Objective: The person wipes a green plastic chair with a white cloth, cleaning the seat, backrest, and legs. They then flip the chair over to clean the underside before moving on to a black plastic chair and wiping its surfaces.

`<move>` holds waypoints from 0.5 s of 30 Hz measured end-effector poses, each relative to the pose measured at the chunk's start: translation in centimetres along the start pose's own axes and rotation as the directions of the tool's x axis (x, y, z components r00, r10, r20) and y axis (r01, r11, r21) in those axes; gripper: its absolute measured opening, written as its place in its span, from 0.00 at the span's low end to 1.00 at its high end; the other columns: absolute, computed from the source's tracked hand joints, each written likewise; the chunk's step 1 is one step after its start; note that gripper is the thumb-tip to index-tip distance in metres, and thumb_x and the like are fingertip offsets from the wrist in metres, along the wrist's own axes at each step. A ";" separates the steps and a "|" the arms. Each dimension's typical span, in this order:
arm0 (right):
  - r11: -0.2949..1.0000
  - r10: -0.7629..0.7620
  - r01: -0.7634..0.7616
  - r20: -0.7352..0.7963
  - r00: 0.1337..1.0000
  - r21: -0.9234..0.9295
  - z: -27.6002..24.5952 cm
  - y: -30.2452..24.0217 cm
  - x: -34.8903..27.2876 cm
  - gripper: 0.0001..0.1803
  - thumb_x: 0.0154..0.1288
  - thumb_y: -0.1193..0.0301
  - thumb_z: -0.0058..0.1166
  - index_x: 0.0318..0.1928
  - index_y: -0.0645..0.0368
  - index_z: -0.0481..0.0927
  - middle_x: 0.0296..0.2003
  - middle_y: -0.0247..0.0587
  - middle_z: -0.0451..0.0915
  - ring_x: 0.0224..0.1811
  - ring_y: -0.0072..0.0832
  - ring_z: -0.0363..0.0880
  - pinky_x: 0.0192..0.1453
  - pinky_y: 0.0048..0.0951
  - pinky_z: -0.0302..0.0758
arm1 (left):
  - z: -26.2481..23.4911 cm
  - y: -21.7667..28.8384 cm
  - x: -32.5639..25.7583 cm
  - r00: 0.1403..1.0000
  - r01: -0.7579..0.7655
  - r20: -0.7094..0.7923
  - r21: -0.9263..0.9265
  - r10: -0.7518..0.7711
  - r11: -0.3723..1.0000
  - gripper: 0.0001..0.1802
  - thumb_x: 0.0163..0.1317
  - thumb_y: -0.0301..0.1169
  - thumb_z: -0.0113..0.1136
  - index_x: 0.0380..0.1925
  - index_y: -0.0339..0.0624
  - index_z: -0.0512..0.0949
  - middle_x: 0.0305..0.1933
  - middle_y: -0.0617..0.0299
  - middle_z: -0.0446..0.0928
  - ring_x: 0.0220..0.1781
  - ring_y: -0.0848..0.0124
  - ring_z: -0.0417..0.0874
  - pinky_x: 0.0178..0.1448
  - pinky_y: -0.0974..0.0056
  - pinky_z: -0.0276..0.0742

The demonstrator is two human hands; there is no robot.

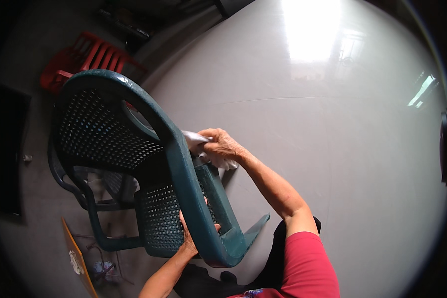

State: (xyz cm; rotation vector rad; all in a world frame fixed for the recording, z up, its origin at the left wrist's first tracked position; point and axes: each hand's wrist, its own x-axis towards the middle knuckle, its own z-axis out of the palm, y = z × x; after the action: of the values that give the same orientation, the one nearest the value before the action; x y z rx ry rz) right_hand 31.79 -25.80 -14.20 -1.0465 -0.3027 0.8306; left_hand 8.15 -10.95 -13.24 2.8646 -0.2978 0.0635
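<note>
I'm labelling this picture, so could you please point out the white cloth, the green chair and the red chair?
White cloth (225,163): head view, on the folds below the right hand (222,145).
Green chair (182,174): head view, on its thick curved frame.
Red chair (93,55): head view, on its slatted part.

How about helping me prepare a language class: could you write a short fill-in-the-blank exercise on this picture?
1. The hand holding the white cloth is the person's ____ one.
2. The other hand holds the near chair, which is dark ____ in colour.
3. That chair's backrest is pierced with many small ____.
4. At the upper left of the picture, another chair is coloured ____.

Missing words: right; green; holes; red.
</note>
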 end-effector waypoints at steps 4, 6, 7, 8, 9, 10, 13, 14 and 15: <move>0.854 -0.299 0.371 0.239 0.924 -0.365 -2.3 6.3 3.7 0.21 0.55 0.71 0.48 0.50 0.58 0.80 0.48 0.43 0.76 0.54 0.41 0.74 0.62 0.35 0.69 | 0.3 -0.9 -0.9 0.992 0.032 0.121 0.014 -0.034 0.999 0.45 0.66 0.64 0.40 0.73 0.46 0.49 0.76 0.39 0.44 0.76 0.41 0.47 0.74 0.40 0.43; 0.854 -0.174 0.225 0.151 0.973 -0.468 -4.9 9.8 5.0 0.22 0.54 0.72 0.46 0.50 0.56 0.80 0.49 0.44 0.77 0.55 0.40 0.74 0.61 0.36 0.69 | 0.2 -1.0 -1.0 0.991 0.009 0.136 0.025 -0.013 1.000 0.46 0.65 0.64 0.39 0.74 0.47 0.49 0.76 0.39 0.43 0.76 0.42 0.46 0.74 0.40 0.42; 0.856 -0.083 0.119 0.093 0.992 -0.503 -6.3 11.6 5.5 0.22 0.54 0.72 0.46 0.51 0.55 0.81 0.49 0.45 0.77 0.56 0.40 0.73 0.61 0.37 0.69 | 0.1 -1.0 -0.9 0.990 0.001 0.141 0.030 -0.005 1.000 0.46 0.65 0.65 0.39 0.74 0.47 0.48 0.76 0.39 0.42 0.76 0.42 0.46 0.74 0.40 0.41; 0.868 0.005 0.004 0.018 1.000 -0.497 -7.1 12.8 5.9 0.23 0.54 0.72 0.46 0.52 0.54 0.81 0.49 0.45 0.78 0.55 0.40 0.75 0.61 0.37 0.70 | 0.0 -1.0 -0.9 0.987 0.026 0.157 0.028 -0.030 0.999 0.47 0.65 0.65 0.39 0.74 0.47 0.48 0.76 0.39 0.42 0.77 0.42 0.45 0.74 0.40 0.40; 0.869 0.092 -0.108 -0.057 0.994 -0.483 -7.8 14.1 6.2 0.23 0.53 0.72 0.47 0.52 0.53 0.81 0.48 0.45 0.80 0.54 0.40 0.76 0.60 0.36 0.71 | -0.1 -0.9 -1.1 0.983 0.050 0.173 0.027 -0.054 0.998 0.47 0.65 0.65 0.39 0.74 0.47 0.47 0.76 0.39 0.41 0.77 0.43 0.44 0.74 0.39 0.39; 0.922 0.094 -0.109 -0.059 0.994 -0.371 -8.4 15.4 6.5 0.23 0.53 0.73 0.48 0.51 0.53 0.81 0.45 0.46 0.82 0.51 0.41 0.79 0.56 0.38 0.74 | -0.2 -0.8 -1.1 0.979 0.074 0.189 0.026 -0.077 0.997 0.47 0.64 0.66 0.38 0.74 0.47 0.47 0.76 0.40 0.40 0.77 0.43 0.43 0.74 0.39 0.39; 0.856 0.086 -0.234 -0.318 0.944 -0.460 -9.2 18.7 7.1 0.22 0.54 0.74 0.46 0.50 0.57 0.81 0.36 0.44 0.83 0.42 0.32 0.81 0.49 0.35 0.76 | -0.7 -0.5 -0.8 0.968 0.096 0.233 0.012 -0.096 0.995 0.47 0.65 0.66 0.38 0.74 0.47 0.45 0.77 0.40 0.38 0.78 0.44 0.40 0.74 0.38 0.37; 0.806 0.091 -0.271 -0.342 0.935 -0.527 -9.9 20.2 7.9 0.21 0.55 0.73 0.47 0.50 0.55 0.82 0.36 0.43 0.84 0.42 0.33 0.82 0.49 0.36 0.77 | -0.7 -0.6 -0.7 0.966 0.106 0.236 0.009 -0.106 0.994 0.47 0.64 0.66 0.38 0.74 0.47 0.45 0.77 0.40 0.38 0.78 0.44 0.40 0.74 0.38 0.36; 0.747 0.096 -0.312 -0.370 0.924 -0.587 -10.4 21.3 8.4 0.20 0.55 0.72 0.48 0.49 0.52 0.82 0.36 0.42 0.84 0.42 0.35 0.82 0.48 0.38 0.77 | -0.6 -0.6 -0.8 0.963 0.117 0.243 0.000 -0.113 0.993 0.48 0.64 0.66 0.38 0.74 0.48 0.45 0.77 0.41 0.37 0.78 0.44 0.39 0.74 0.38 0.35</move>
State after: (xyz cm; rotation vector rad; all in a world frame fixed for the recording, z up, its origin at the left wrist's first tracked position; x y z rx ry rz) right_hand 33.69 -21.29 -38.89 -1.8709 -0.1927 0.7506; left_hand 7.44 -10.09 -12.82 2.8699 -0.1760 -0.3116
